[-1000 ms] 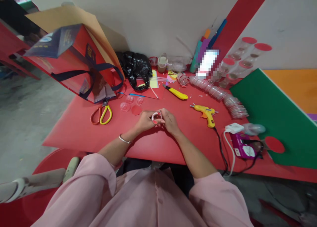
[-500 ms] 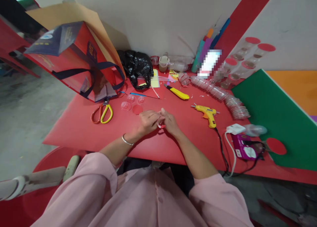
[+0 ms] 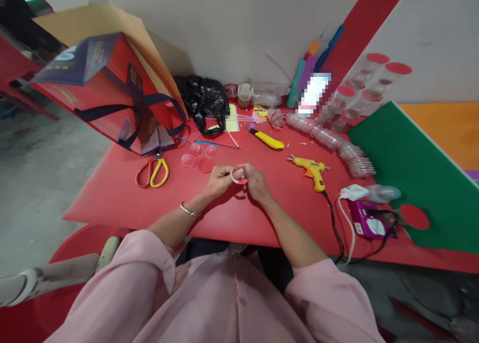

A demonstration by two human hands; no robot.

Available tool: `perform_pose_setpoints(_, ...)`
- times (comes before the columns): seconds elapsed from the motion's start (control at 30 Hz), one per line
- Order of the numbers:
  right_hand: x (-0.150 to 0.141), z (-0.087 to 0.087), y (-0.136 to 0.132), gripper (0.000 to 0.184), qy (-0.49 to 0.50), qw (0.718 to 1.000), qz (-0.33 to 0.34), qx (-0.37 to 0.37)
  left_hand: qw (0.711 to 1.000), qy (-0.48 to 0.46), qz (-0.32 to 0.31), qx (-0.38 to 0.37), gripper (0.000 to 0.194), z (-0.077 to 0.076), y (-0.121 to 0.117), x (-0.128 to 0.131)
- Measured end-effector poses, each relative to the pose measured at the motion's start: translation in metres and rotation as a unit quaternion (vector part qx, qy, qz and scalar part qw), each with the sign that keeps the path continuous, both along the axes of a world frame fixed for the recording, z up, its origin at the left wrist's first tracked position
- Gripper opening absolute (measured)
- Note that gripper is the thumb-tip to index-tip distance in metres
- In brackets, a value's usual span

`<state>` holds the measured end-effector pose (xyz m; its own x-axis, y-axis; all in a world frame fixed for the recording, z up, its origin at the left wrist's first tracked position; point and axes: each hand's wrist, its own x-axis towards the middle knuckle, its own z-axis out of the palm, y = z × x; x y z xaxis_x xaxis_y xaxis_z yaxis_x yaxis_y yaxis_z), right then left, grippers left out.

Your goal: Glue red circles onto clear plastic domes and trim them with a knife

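Observation:
Both hands meet over the red tabletop (image 3: 224, 218), near its front edge. Between them is a small red-and-white ring (image 3: 242, 181), perhaps a strip or rim; its material is too small to make out. My left hand (image 3: 220, 181) pinches the ring's left side. On the other side, my right hand (image 3: 257, 183) has its fingers closed on the right edge. Left of the hands lie a flat red disc (image 3: 205, 165) and several clear plastic domed lids (image 3: 189, 160). Farther left are scissors (image 3: 152, 172) with one red and one yellow handle.
A yellow glue gun (image 3: 312, 169) and a yellow utility knife (image 3: 267, 138) lie right of the hands. Nested clear cups (image 3: 329, 133) curve behind. A black plastic bag (image 3: 205, 101) and a red gift bag (image 3: 123, 93) stand at the back. A purple box (image 3: 366, 220) sits right.
The ring has tilted and turned so that its round opening now faces up more. My fingers have shifted around it, the left hand moving outward to its side. The view moved slightly.

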<state>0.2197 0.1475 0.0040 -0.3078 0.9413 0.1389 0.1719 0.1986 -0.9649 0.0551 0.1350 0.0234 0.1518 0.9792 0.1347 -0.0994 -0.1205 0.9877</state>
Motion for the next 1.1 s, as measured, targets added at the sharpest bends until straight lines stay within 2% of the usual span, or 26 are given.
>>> perform_pose_setpoints(0.13, -0.005, 0.001, -0.001, 0.049, 0.015, 0.999, -0.022, 0.027, 0.999, -0.031, -0.004, -0.029, 0.061, 0.002, 0.001, 0.001)
perform_pose_setpoints(0.2, -0.007, 0.001, 0.001, 0.048, 0.036, 0.999, -0.026, -0.003, 0.999, -0.036, 0.015, -0.031, 0.064, 0.003, 0.000, 0.003)
perform_pose_setpoints(0.33, -0.006, -0.001, 0.005, 0.058, 0.060, 0.995, 0.014, -0.080, 0.999, -0.027, 0.029, -0.010, 0.061, 0.001, -0.002, 0.007)
perform_pose_setpoints(0.4, -0.005, -0.002, 0.006, 0.062, 0.058, 0.994, 0.015, -0.088, 0.999, -0.022, 0.029, -0.012, 0.061, -0.002, -0.002, 0.007)
perform_pose_setpoints(0.47, -0.003, -0.003, 0.006, 0.061, 0.035, 0.998, 0.007, -0.047, 0.999, -0.016, 0.042, -0.026, 0.062, -0.005, 0.000, 0.006)
perform_pose_setpoints(0.6, -0.002, -0.005, 0.002, 0.054, -0.044, 0.996, 0.006, 0.078, 0.995, -0.028, 0.069, -0.064, 0.062, -0.010, 0.006, 0.004)
perform_pose_setpoints(0.77, 0.000, -0.005, 0.000, 0.049, -0.117, 0.983, -0.021, 0.137, 0.989, -0.076, 0.061, -0.112, 0.063, -0.010, 0.007, 0.005)
perform_pose_setpoints(0.87, -0.002, -0.005, 0.000, 0.050, -0.114, 0.985, -0.019, 0.125, 0.994, -0.055, 0.070, -0.057, 0.060, -0.006, 0.005, 0.004)
perform_pose_setpoints(0.93, -0.005, -0.005, -0.001, 0.053, -0.076, 0.992, -0.013, 0.095, 0.996, 0.016, 0.089, 0.022, 0.056, -0.002, 0.002, 0.003)
perform_pose_setpoints(1.03, -0.010, -0.003, -0.003, 0.058, -0.011, 0.999, -0.001, 0.033, 0.970, 0.140, 0.128, 0.151, 0.052, 0.002, 0.000, 0.001)
perform_pose_setpoints(1.1, -0.012, 0.000, -0.004, 0.062, 0.011, 1.000, 0.011, -0.012, 0.946, 0.180, 0.154, 0.219, 0.052, 0.003, -0.001, 0.001)
